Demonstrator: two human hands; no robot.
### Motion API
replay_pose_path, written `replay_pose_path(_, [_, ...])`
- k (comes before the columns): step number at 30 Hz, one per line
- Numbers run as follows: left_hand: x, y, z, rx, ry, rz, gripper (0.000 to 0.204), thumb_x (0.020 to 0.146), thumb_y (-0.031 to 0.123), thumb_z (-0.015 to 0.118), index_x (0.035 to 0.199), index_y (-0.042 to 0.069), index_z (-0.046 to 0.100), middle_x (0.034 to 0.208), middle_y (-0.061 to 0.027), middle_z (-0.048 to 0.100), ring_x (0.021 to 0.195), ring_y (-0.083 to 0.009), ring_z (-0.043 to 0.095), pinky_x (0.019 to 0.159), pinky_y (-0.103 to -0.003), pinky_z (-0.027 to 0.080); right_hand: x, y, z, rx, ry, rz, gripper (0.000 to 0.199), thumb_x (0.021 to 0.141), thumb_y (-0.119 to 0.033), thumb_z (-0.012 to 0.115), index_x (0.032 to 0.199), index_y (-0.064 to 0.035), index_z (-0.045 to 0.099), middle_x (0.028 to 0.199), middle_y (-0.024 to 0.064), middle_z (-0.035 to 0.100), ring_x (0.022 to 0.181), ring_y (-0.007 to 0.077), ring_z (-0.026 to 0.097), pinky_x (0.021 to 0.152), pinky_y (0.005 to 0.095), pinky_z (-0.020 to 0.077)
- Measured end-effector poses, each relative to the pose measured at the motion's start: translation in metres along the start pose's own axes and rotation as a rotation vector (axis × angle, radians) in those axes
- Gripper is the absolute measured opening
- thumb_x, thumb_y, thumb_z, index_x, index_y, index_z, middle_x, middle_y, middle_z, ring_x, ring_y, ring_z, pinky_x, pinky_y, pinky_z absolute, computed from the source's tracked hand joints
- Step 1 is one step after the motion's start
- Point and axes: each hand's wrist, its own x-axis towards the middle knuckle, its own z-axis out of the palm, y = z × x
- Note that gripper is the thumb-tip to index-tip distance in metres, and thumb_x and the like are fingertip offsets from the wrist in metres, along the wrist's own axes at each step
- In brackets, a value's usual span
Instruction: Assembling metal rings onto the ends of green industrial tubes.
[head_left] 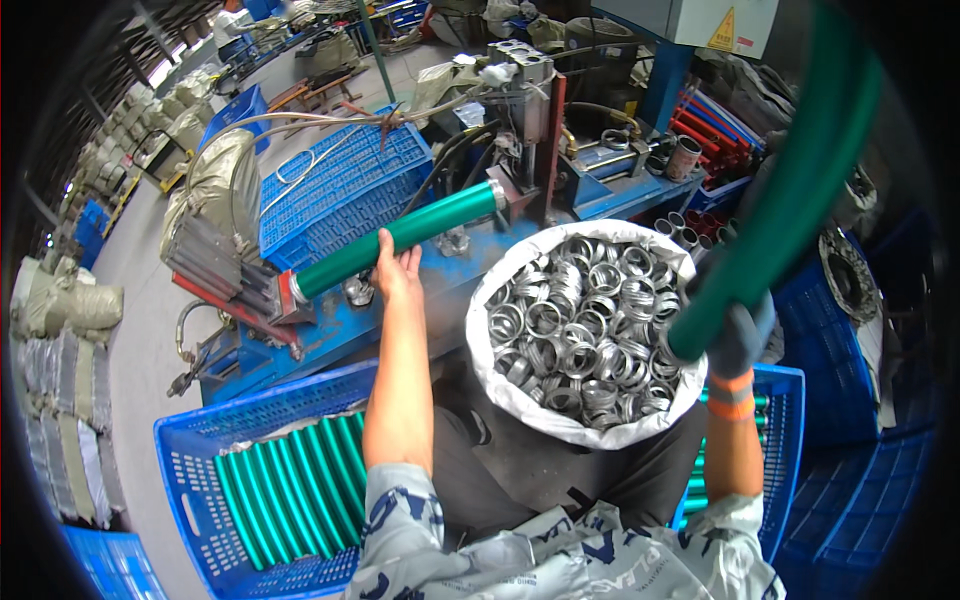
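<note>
At the centre of the frame we find the left hand (397, 262), bare, with its fingers wrapped over a smooth green hose section (400, 236). This cylindrical piece lies on a slant from centre-left up toward the middle, its upper end fitted with a bright metal ferrule and seated against the steel press fixture (528, 130) on the blue-painted bench (640, 190).

At the right of the frame we note the right hand (742, 335), in a dark knitted glove with an orange cuff, closed round the lower end of a second green hose (800, 170). That hose rises in a curve to the upper right corner, clear of the bench.

Between the two forearms, right of centre, sits a white woven sack (590, 425) with its mouth rolled back, filled with ribbed, shiny metal rings (580, 320), loosely heaped.

At the lower left we record a blue plastic crate (185, 470) with lattice walls, holding green hose lengths (290, 495) laid side by side. A second blue crate (785, 450) at lower right also shows green hose through its wall. An upturned blue lattice crate (340, 185) lies upper left of centre, beside grey corrugated metal hose.
</note>
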Motion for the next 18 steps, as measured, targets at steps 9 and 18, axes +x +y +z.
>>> replay_pose_path(9, [0.034, -0.044, -0.016, 0.032, 0.164, -0.09, 0.08, 0.101, 0.036, 0.093, 0.153, -0.011, 0.055, 0.156, -0.0305, 0.061, 0.149, -0.0447, 0.061, 0.12, -0.057, 0.059, -0.085, -0.036, -0.08, -0.127, 0.196, 0.086, 0.083, 0.091, -0.049, 0.088, 0.146, 0.0075, 0.063, 0.112, 0.0165, 0.072, 0.091, 0.0257, 0.072, 0.078, 0.0397, 0.0606])
replay_pose_path(18, [0.029, -0.026, -0.027, 0.3, 0.114, -0.175, 0.082, 0.105, 0.053, 0.085, 0.154, -0.007, 0.058, 0.138, -0.0348, 0.074, 0.129, -0.0501, 0.077, 0.109, -0.061, 0.063, -0.128, -0.032, -0.109, -0.089, 0.268, 0.141, 0.066, 0.096, -0.038, 0.088, 0.139, 0.0067, 0.066, 0.122, 0.0201, 0.075, 0.099, 0.0284, 0.077, 0.084, 0.0418, 0.0636])
